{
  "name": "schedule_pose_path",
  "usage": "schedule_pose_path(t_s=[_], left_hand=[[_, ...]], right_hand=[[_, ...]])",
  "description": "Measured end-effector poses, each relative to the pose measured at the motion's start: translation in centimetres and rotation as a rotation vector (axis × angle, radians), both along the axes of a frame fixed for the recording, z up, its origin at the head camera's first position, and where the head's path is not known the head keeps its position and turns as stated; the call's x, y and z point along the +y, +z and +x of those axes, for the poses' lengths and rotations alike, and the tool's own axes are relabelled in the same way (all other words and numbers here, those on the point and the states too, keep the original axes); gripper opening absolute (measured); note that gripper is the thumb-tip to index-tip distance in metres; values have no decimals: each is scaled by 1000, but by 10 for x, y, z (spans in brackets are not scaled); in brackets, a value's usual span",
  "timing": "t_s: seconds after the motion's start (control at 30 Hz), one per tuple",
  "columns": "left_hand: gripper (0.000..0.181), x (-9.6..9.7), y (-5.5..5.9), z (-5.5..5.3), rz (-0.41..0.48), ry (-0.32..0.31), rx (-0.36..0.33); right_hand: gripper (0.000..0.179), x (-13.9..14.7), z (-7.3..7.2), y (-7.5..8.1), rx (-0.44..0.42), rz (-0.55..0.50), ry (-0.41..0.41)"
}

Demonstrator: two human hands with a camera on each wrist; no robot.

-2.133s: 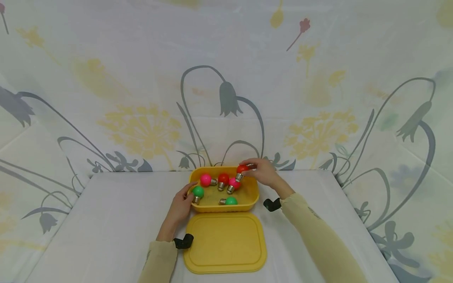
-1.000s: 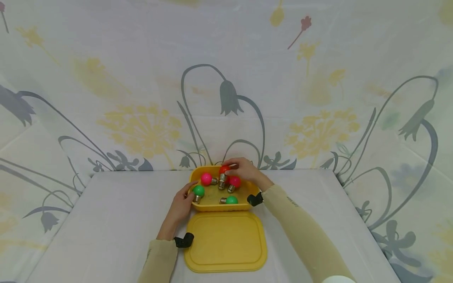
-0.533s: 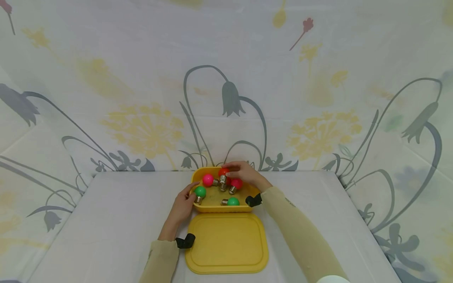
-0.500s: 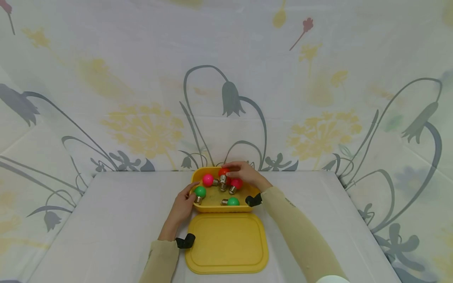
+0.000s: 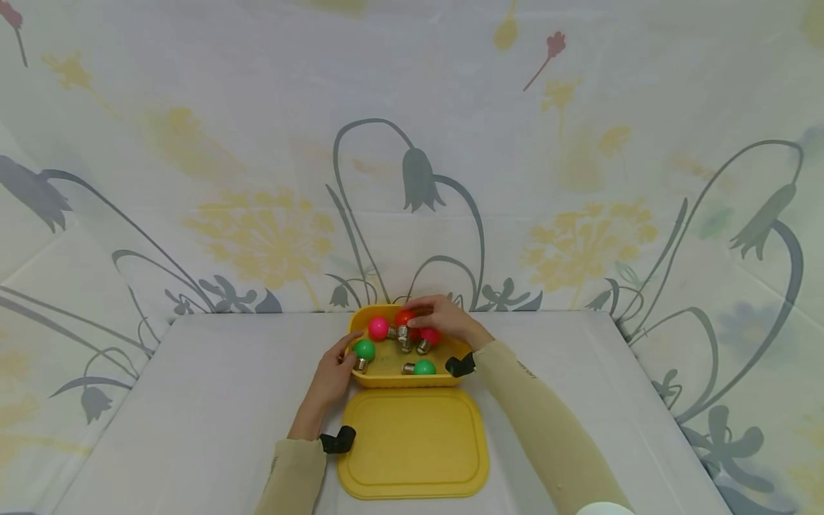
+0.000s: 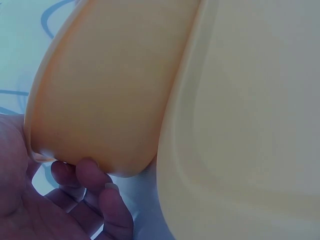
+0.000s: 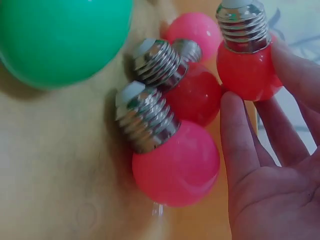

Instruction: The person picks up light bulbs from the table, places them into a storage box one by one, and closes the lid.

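Note:
A yellow plastic box [image 5: 412,381] holds several small coloured light bulbs. My left hand [image 5: 330,373] grips its left end, fingers curled against the wall, as the left wrist view shows. My right hand [image 5: 444,316] pinches a red light bulb [image 7: 248,72] by its globe, metal screw base up, at the back of the box. Close beside it, a second red bulb [image 7: 195,95] lies between two pink bulbs; the nearer pink bulb [image 7: 177,165] is by my fingers. One green bulb [image 5: 364,349] lies next to my left fingers, another green bulb [image 5: 424,367] at the front wall.
The flat yellow lid [image 5: 412,443] lies on the white-covered table [image 5: 212,415], directly in front of the box. A flower-printed cloth [image 5: 270,143] rises right behind the box and along both sides.
My right hand has carried the red bulb leftward from the box's back right to the middle of its back, then lowered it slightly. My left hand has stayed on the box.

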State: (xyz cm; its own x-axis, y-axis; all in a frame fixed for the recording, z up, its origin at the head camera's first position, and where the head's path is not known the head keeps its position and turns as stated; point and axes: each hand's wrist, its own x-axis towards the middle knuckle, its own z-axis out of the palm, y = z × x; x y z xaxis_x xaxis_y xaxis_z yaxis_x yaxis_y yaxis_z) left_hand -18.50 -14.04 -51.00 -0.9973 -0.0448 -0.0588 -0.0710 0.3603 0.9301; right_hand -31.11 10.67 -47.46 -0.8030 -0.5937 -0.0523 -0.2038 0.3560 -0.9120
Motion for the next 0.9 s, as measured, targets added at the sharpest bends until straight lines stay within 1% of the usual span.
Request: schedule_pose_path(t_s=[0.17, 0.43, 0.67, 0.73, 0.9], left_hand=[[46, -1, 0, 0, 2, -3, 9], [46, -1, -3, -1, -10, -3, 19], [45, 0, -3, -2, -13, 14, 12], [45, 0, -3, -2, -16, 13, 14], [45, 0, -3, -2, -16, 13, 18]], right_hand=[[32, -6, 3, 3, 10, 8, 37], [32, -14, 7, 8, 3, 45, 68], [35, -19, 9, 10, -77, 21, 130], [37, -20, 10, 11, -92, 40, 149], [40, -26, 14, 16, -89, 110, 190]])
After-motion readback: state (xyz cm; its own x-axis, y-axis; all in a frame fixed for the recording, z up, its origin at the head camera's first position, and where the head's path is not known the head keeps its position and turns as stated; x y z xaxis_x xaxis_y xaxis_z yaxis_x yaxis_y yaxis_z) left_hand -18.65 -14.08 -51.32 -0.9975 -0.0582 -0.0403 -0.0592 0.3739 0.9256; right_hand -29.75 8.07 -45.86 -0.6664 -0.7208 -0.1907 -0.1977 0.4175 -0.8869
